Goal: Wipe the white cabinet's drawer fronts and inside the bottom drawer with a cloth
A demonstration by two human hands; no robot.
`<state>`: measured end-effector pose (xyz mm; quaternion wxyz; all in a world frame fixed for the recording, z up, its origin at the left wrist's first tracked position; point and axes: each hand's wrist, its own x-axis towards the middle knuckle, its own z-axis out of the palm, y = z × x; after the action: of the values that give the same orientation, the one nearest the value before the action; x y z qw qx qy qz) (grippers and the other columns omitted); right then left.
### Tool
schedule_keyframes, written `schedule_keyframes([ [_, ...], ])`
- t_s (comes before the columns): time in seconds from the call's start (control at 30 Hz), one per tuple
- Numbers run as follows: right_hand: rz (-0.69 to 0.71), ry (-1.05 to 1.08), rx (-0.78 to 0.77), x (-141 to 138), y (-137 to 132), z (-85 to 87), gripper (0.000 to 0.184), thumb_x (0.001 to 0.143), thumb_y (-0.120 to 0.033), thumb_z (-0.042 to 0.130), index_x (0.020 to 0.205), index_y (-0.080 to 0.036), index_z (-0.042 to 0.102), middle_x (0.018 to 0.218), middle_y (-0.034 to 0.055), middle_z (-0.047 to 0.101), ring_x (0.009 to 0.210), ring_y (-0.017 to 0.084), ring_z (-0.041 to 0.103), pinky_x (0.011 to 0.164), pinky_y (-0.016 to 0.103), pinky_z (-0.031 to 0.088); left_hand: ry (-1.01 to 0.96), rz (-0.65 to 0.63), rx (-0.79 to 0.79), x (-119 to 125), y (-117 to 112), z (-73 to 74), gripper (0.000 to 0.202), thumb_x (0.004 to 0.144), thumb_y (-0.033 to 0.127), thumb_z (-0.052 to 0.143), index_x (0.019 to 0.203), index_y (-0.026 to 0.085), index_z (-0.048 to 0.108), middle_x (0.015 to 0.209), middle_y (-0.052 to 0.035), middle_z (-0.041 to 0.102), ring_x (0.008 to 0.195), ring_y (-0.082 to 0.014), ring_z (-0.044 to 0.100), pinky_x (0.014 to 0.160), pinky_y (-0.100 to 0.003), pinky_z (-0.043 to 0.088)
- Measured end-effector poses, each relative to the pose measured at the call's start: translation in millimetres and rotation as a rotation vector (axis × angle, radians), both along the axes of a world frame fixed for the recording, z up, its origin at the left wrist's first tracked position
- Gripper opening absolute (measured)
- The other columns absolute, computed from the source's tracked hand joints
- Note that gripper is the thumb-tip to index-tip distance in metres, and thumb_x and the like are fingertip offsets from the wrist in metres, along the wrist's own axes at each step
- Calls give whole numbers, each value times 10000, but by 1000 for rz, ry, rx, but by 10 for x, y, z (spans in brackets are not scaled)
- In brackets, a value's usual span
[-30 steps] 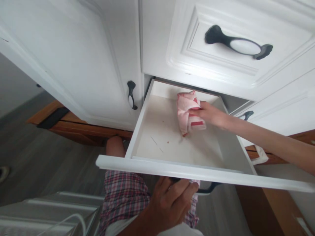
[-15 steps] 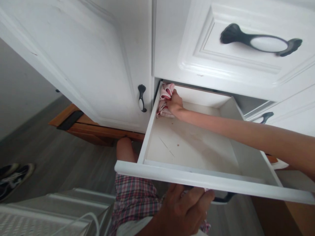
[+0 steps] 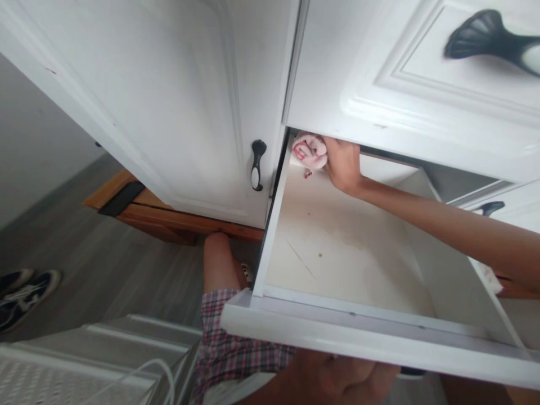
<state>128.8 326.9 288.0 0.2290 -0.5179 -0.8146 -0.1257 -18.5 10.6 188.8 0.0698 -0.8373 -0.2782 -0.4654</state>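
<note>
A white drawer (image 3: 367,332) stands pulled out from the cabinet. My right hand (image 3: 343,163) reaches into its back left corner, fingers closed on a bunched pink and white cloth (image 3: 310,151). Part of those fingers is hidden behind the cloth and under the cabinet edge above. Below the drawer front, my left hand (image 3: 350,377) is curled at the dark drawer handle (image 3: 411,371), its fingertips mostly out of sight. Light stains and a thin scratch mark the drawer bottom (image 3: 337,242).
A white cabinet door (image 3: 177,101) with a dark handle (image 3: 257,165) is at the left. Above the drawer is another drawer front with a large handle (image 3: 489,42). A wooden piece (image 3: 169,216) lies low along the cabinet base. Shoes (image 3: 29,298) and a white slatted object (image 3: 105,360) are on the floor.
The cloth has gone from lying along the left drawer wall to a bunched roll at the back corner, moved by my right hand. The view has shifted, so the drawer appears farther right and lower.
</note>
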Motion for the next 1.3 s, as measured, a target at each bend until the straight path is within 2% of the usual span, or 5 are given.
schedule_keyframes([
  [0.3, -44, 236, -263, -295, -410, -159, 455, 971, -214, 526, 1427, -209, 533, 1236, 155, 739, 1130, 347, 692, 952, 442, 554, 19, -1, -5, 42, -42, -43, 312, 931, 310, 817, 1243, 324, 816, 1527, 35, 689, 1404, -247, 652, 1162, -326, 601],
  [0.53, -243, 455, -451, -519, -140, -193, 536, 927, -224, 570, 1463, -192, 577, 1237, 159, 751, 1167, 361, 689, 969, 471, 581, 27, -28, 72, 74, -94, -113, 89, 945, 353, 796, 962, 273, 763, 1535, -17, 683, 1482, -215, 564, 1173, -362, 576],
  [0.73, -191, 434, -590, -510, -150, -52, 474, 911, -223, 687, 1379, -163, 646, 1332, 164, 727, 1243, 352, 682, 1053, 473, 572, 53, -69, 73, 94, -87, -28, 124, 942, 340, 791, 923, 243, 715, 1590, -38, 640, 1533, -246, 501, 1096, -392, 588],
  [1.13, 449, 440, -878, -353, -1115, -176, 284, 823, -255, 817, 1083, -181, 732, 1102, 45, 747, 1095, 259, 679, 998, 323, 526, -28, -66, 42, 119, -98, -57, 195, 1044, 230, 635, 894, 218, 759, 1522, -7, 692, 1269, -165, 638, 1027, -334, 528],
  [1.3, 712, 465, -1014, -371, -1438, -178, 141, 848, -242, 746, 896, -169, 635, 877, -4, 655, 854, 168, 566, 813, 264, 491, -139, 2, -45, 217, -123, -54, 264, 1073, 129, 529, 1043, 198, 782, 1099, -5, 832, 1110, -147, 681, 1105, -316, 483],
])
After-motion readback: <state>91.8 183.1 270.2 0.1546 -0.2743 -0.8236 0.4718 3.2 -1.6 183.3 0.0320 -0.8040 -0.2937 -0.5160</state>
